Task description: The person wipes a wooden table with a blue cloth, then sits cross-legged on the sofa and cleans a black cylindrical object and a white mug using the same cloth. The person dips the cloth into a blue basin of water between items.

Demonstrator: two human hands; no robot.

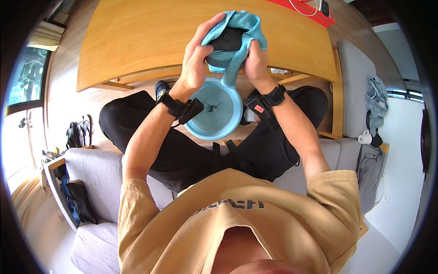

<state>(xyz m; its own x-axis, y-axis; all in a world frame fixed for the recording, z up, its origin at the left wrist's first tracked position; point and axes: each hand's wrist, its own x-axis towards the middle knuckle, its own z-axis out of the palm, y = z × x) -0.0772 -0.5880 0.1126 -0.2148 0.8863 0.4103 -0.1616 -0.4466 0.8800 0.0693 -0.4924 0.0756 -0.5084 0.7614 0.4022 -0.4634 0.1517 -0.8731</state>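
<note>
Both my hands are raised over the near edge of the wooden table (159, 39), around a light blue cloth (248, 25). Inside the cloth's folds sits a smooth black object (228, 42) with a small round mark on its face; its exact kind I cannot tell. My left hand (196, 61) grips the cloth and object from the left, thumb at the black surface. From the right, my right hand (256, 66) is closed on the cloth, its fingers partly hidden. A loose end of cloth hangs down over the rim of a light blue basin (237, 114).
The basin stands on the floor between my feet, with what looks like water and a dark figure at its bottom. A red box (315, 13) with a white cable lies at the table's far right. Grey sofa seats (96, 166) surround me. Slippers (82, 131) lie at left.
</note>
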